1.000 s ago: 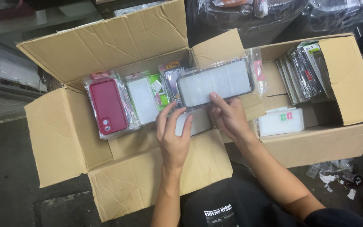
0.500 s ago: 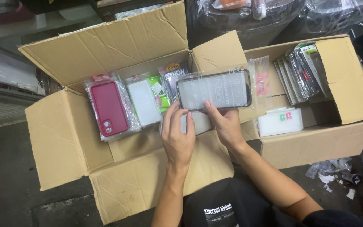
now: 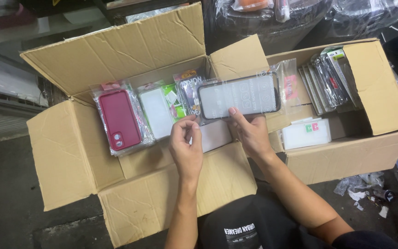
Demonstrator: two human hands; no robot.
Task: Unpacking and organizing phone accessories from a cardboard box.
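Note:
My right hand (image 3: 250, 131) holds a black-rimmed clear phone case in a clear plastic bag (image 3: 239, 96) by its lower edge, flat side up, above two open cardboard boxes. My left hand (image 3: 186, 146) pinches the bag's lower left corner. In the left box (image 3: 65, 152) stand a dark red phone case in plastic (image 3: 119, 119), a white bagged case (image 3: 156, 112) and further packets with green cards.
The right box (image 3: 374, 83) holds a row of upright bagged cases (image 3: 328, 78) and a white flat pack (image 3: 307, 133). Plastic-wrapped bundles sit behind the boxes. Torn scraps of plastic (image 3: 362, 189) lie on the dark floor at right.
Both hands have lifted the clear case slightly, and my left hand has moved up to its lower left corner.

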